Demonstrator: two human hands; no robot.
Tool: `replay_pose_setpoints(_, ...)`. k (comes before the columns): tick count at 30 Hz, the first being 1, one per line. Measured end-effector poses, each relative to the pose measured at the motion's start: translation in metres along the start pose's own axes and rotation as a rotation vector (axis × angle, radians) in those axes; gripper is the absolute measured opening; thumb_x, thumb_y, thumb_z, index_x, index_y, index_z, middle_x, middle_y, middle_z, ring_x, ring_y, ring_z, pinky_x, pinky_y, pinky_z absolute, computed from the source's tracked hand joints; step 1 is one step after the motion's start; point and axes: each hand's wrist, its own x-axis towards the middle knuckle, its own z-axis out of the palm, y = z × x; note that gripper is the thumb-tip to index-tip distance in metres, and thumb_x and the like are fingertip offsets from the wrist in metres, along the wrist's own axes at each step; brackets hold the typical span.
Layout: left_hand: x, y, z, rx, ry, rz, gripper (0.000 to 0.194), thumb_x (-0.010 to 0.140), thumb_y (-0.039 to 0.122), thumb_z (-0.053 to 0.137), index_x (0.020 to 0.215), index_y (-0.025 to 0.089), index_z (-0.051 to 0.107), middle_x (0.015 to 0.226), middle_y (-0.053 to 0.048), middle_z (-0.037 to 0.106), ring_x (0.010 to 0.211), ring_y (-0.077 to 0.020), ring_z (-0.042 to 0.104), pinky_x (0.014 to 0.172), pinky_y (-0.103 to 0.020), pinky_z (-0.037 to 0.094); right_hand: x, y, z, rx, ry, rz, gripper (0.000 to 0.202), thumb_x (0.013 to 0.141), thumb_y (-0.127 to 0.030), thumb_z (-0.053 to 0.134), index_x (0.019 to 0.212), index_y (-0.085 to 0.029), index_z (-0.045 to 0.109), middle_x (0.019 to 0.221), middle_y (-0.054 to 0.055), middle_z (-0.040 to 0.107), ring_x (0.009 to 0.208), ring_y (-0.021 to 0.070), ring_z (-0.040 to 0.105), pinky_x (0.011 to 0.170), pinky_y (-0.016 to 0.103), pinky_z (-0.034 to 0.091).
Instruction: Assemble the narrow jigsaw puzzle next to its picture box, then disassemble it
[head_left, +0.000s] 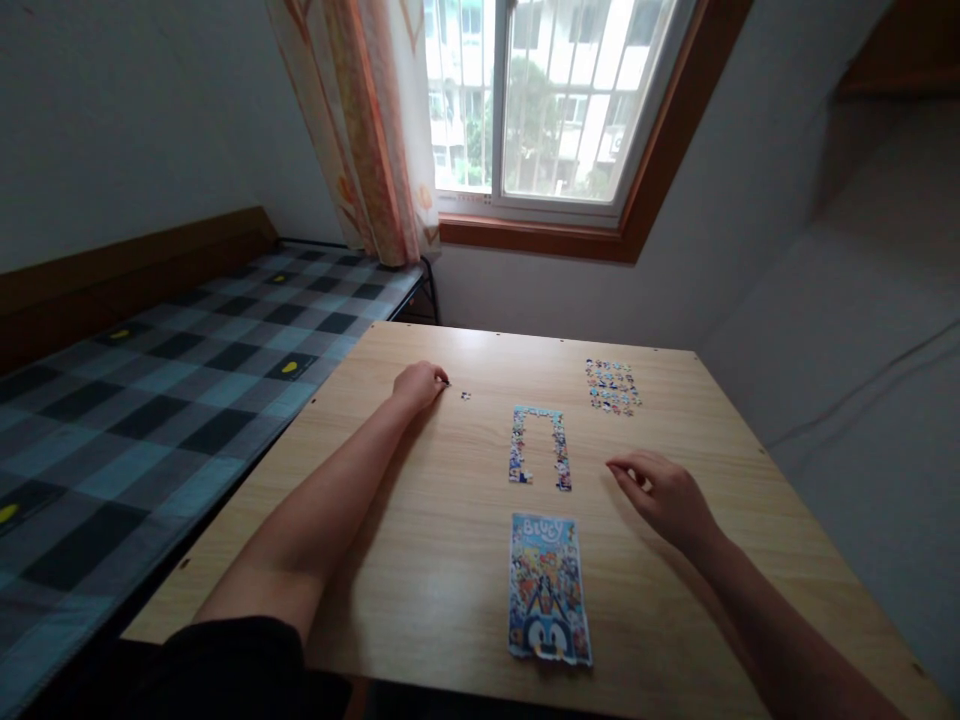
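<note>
At the far left of the table, my left hand (420,385) pinches a small dark jigsaw piece (447,382) between thumb and fingers. Just right of it lies a loose jigsaw piece (466,396). A partly joined jigsaw border (561,440) sits mid-table, its middle bare wood and its near side gapped. To the right of that border is my right hand (664,495), thumb and fingertips drawn together; anything between them is too small to make out. Closer to me lies a printed Bluey picture sheet (546,590) with a torn near edge.
Loose jigsaw pieces (613,388) are laid out in rows at the table's far right. The wooden table (420,560) borders a bed with a checked cover (225,340) on the left. Beyond it are a curtain (375,130) and a barred window (555,110).
</note>
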Motion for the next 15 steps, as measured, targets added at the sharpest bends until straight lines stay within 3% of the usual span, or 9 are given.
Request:
replay_pose_setpoints(3,-0.005,0.004,-0.007,-0.114,-0.016,-0.024,0.014,0.074,0.029,0.076,0.084,0.019,0.081,0.086,-0.009,0.076,0.085,-0.0249,0.068,0.078,-0.032,0.049,0.003,-0.003,-0.002,0.031,-0.013,-0.014,0.021,0.098,-0.031,0.057,0.091,-0.021,0.074,0.083,0.005,0.072,0.069,0.0159,0.064,0.062,0.027,0.049)
replay_pose_setpoints(6,-0.024,0.022,-0.011,-0.288,-0.038,-0.014,0.028,0.079,0.034,0.072,0.100,0.017,0.079,0.086,-0.008,0.076,0.071,-0.0171,0.064,0.065,-0.027,0.048,0.010,-0.012,-0.004,0.081,-0.037,-0.035,0.020,0.098,-0.030,0.058,0.091,-0.020,0.074,0.079,0.004,0.071,0.065,0.0147,0.061,0.060,0.027,0.048)
replay_pose_setpoints(7,-0.034,0.032,-0.011,-0.374,-0.048,-0.003,0.035,0.082,0.037,0.069,0.110,0.018,0.077,0.087,-0.006,0.075,0.066,-0.0145,0.062,0.059,-0.025,0.046,0.013,-0.018,-0.003,0.097,-0.042,-0.045,0.020,0.098,-0.030,0.058,0.091,-0.020,0.074,0.078,0.004,0.071,0.064,0.0145,0.061,0.060,0.027,0.047)
replay_pose_setpoints(8,-0.046,0.043,-0.009,-0.612,-0.082,-0.008,0.041,0.080,0.037,0.070,0.115,0.017,0.075,0.088,-0.007,0.075,0.064,-0.0132,0.060,0.054,-0.024,0.043,0.017,-0.024,-0.003,0.115,-0.044,-0.057,0.019,0.098,-0.029,0.058,0.091,-0.020,0.074,0.078,0.004,0.071,0.065,0.0143,0.061,0.061,0.027,0.047)
replay_pose_setpoints(10,-0.071,0.069,-0.005,-0.953,-0.152,-0.035,0.041,0.073,0.036,0.075,0.109,0.017,0.075,0.086,-0.006,0.073,0.062,-0.0118,0.058,0.051,-0.022,0.040,0.027,-0.040,0.000,0.154,-0.040,-0.086,0.017,0.097,-0.027,0.059,0.094,-0.021,0.074,0.081,0.004,0.072,0.067,0.0143,0.063,0.063,0.027,0.048)
replay_pose_setpoints(15,-0.123,0.127,0.009,-1.254,-0.291,-0.129,0.035,0.062,0.034,0.084,0.085,0.017,0.064,0.075,-0.004,0.071,0.063,-0.0143,0.065,0.051,-0.022,0.042,0.052,-0.074,0.013,0.200,0.071,-0.148,0.013,0.095,-0.024,0.064,0.103,-0.022,0.074,0.094,0.004,0.074,0.081,0.0160,0.068,0.075,0.029,0.054)
